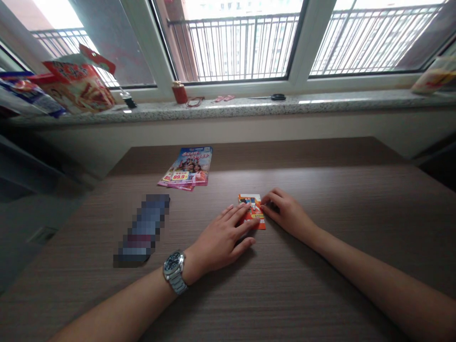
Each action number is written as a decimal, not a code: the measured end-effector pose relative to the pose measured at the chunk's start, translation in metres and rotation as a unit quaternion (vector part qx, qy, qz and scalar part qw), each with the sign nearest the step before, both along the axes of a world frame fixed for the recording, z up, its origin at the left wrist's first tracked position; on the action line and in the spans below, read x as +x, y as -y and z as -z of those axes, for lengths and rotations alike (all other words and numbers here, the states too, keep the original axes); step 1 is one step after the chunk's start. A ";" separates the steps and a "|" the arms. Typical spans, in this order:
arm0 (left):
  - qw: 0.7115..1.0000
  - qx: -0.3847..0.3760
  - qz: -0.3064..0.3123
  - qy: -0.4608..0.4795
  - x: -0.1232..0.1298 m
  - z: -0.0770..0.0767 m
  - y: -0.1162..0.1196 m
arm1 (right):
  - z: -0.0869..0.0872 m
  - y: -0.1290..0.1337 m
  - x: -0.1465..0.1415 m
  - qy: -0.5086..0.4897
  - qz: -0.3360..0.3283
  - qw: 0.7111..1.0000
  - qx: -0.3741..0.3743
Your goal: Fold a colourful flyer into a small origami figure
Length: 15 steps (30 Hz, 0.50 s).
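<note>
A small orange and white leaflet (255,207), printed with pictures and text, lies on the table. My left hand (228,231) rests on its left part, palm down, with the fingers spread and covering some of the print. That wrist wears a metal watch (174,268). At the leaflet's right edge, my right hand (281,209) has its fingers curled and bunched, thumb and fingertips closed at the border. Whether the leaflet is folded in layers is too small to tell.
Beyond my left hand lies a stack of colourful flyers (190,166). A pixelated dark phone-like object (144,230) is at the left of the brown table (320,175). The stone windowsill (228,110) holds scissors (274,97), a red container (179,92) and snack bags (80,83).
</note>
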<state>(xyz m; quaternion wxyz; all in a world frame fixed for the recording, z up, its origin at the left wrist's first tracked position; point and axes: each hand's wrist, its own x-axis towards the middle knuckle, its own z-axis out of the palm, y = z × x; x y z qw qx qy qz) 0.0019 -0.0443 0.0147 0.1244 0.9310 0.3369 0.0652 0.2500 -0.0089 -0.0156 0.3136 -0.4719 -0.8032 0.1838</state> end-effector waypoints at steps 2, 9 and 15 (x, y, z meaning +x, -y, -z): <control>1.000 -0.001 0.000 0.004 0.000 0.000 0.000 | 0.000 0.000 0.000 0.005 0.002 1.000 0.002; 1.000 0.000 0.000 0.006 0.000 -0.001 0.000 | 0.001 -0.001 0.001 0.002 -0.001 1.000 0.006; 1.000 0.004 0.002 0.018 0.000 0.001 0.000 | 0.001 -0.001 0.001 0.009 0.004 1.000 0.009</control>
